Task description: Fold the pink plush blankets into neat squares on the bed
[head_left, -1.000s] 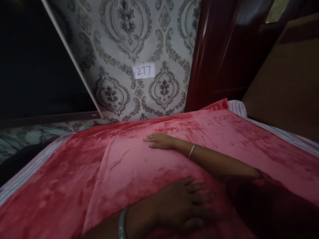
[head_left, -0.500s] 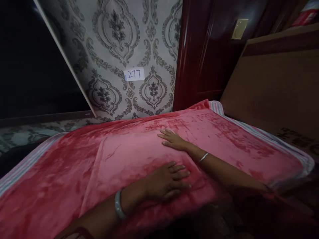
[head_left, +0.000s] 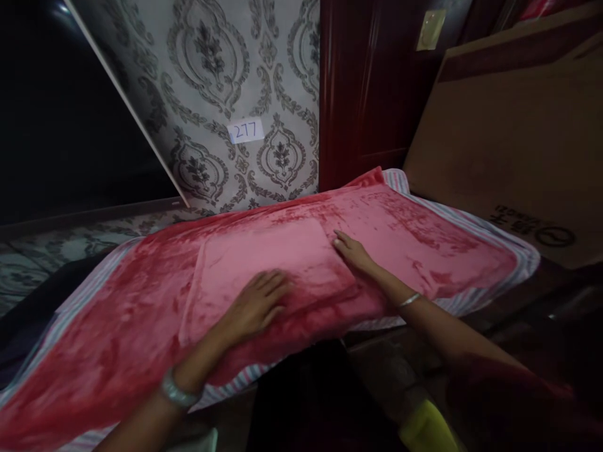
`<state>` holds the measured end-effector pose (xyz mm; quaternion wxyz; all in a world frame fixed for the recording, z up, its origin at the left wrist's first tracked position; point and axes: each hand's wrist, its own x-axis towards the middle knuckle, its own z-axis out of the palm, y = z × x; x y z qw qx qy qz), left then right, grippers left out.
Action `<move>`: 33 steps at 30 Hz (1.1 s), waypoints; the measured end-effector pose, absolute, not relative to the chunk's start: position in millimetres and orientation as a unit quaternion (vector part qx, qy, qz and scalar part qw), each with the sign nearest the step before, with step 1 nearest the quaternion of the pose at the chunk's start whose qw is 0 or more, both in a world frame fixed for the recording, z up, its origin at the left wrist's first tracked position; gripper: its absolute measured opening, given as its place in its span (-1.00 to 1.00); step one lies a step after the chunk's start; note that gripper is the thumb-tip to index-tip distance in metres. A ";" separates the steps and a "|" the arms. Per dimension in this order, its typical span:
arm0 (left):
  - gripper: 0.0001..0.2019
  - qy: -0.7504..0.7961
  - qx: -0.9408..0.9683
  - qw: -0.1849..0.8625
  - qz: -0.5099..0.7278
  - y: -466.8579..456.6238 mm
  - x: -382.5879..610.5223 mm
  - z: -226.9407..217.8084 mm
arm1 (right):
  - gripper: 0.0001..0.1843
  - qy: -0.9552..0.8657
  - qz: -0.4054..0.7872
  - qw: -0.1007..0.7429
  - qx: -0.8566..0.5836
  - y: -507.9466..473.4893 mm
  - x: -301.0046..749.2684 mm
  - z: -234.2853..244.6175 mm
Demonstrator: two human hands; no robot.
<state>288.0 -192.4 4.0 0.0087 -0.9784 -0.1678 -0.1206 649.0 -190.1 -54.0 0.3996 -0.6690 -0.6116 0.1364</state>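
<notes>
A red-pink plush blanket (head_left: 414,238) lies spread over a striped sheet (head_left: 480,295). A folded, lighter pink layer (head_left: 264,257) sits on top of it in the middle. My left hand (head_left: 257,301) lies flat with fingers spread on the near part of that folded layer. My right hand (head_left: 353,251) rests flat at the folded layer's right edge, fingers stretched out. Each wrist wears a bangle. Neither hand holds anything.
A patterned wall panel with a paper label reading 277 (head_left: 245,131) stands behind. A dark red wooden door (head_left: 367,94) is right of it. A large cardboard box (head_left: 513,138) leans at the right. A yellow-green object (head_left: 426,430) shows at the bottom edge.
The view pulled back, so the blanket's front edge shows. My left hand slid left across the folded layer. My right hand moved right to its edge.
</notes>
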 end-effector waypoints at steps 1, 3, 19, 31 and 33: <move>-0.52 -0.205 -0.971 0.018 -0.125 -194.1 269.8 3.5 | -0.29 -0.580 0.174 0.431 -0.669 -209.1 651.7 -59.2; -0.52 -0.260 -0.956 0.037 -0.128 -196.9 240.8 0.3 | -0.32 -0.514 0.266 0.473 -0.664 -241.3 652.7 -65.5; -0.43 -0.333 -0.922 0.144 -0.137 -213.8 216.3 -35.2 | -0.03 -0.541 0.338 0.455 -0.621 -269.3 632.6 -56.4; -0.38 -0.472 -0.856 0.165 -0.131 -227.4 161.1 -27.4 | -0.24 -0.627 0.241 0.447 -0.590 -294.9 625.4 -62.6; -0.36 -0.478 -0.854 0.148 -0.142 -226.5 158.5 -29.4 | -0.24 -0.651 0.245 0.427 -0.578 -299.2 628.6 -65.7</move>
